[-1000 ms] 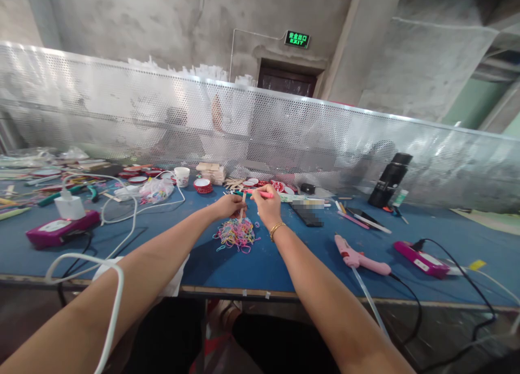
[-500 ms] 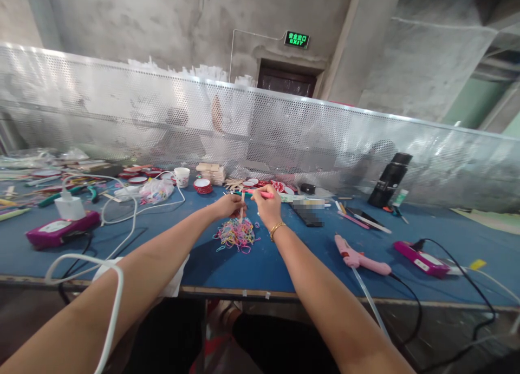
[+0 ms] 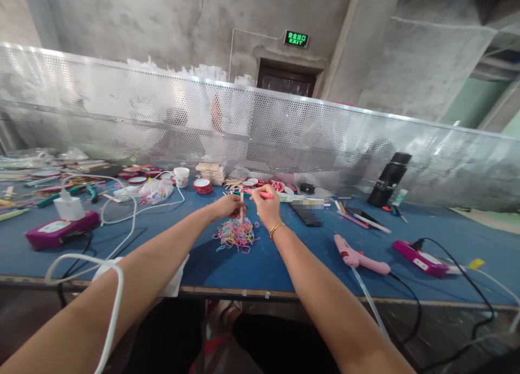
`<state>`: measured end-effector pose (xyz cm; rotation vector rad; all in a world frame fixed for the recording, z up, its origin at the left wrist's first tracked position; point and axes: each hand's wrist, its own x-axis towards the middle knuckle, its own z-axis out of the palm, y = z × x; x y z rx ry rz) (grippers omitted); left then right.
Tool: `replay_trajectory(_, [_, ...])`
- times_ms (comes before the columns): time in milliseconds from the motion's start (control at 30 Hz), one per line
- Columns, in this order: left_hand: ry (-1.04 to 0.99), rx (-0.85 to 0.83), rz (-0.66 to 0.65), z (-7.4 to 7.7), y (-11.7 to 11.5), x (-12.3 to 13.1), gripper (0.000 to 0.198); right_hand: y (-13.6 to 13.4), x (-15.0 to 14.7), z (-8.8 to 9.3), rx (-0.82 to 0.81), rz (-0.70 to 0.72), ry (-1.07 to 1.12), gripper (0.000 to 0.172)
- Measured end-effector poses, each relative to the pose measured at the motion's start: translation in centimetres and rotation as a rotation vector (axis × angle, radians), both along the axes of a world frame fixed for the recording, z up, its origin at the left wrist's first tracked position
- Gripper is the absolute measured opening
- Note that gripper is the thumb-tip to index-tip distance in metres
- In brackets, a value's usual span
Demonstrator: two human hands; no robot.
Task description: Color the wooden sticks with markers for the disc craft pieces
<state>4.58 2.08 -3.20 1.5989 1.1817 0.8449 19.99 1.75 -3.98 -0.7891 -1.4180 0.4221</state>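
Observation:
My left hand (image 3: 229, 206) is closed on a flat wooden craft stick (image 3: 242, 207), held upright above the pile of rubber bands. In my right hand (image 3: 266, 203) is a pink marker pen (image 3: 267, 195), its tip pointing left and meeting the upper end of the stick; contact is too small to make out. Below both hands, a loose heap of colourful rubber bands (image 3: 236, 236) lies on the blue tabletop (image 3: 239, 274). A gold bracelet circles my right wrist.
A pink glue gun (image 3: 361, 257) and purple power strips (image 3: 422, 259) (image 3: 60, 229) lie to the sides, with trailing cables. Behind are a paper cup (image 3: 181, 177), stacked wooden pieces (image 3: 210, 172), red tins (image 3: 202, 186) and a black bottle (image 3: 390, 180). A perforated metal screen (image 3: 284, 130) borders the back.
Almost nothing differs. Both hands keep their hold on the stick and the marker, with only a very slight shift at the upper end of the stick.

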Motion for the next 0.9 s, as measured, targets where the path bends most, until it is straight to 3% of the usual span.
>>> replay_trajectory(533, [-0.06, -0.058, -0.024, 0.33, -0.44, 0.28, 0.021, 0.19, -0.18, -0.21, 0.0, 0.058, 0.033, 0.012])
replay_trajectory(900, [-0.032, -0.041, -0.046, 0.38, -0.52, 0.32, 0.021, 0.04, -0.08, -0.13, 0.02, 0.025, 0.002, 0.011])
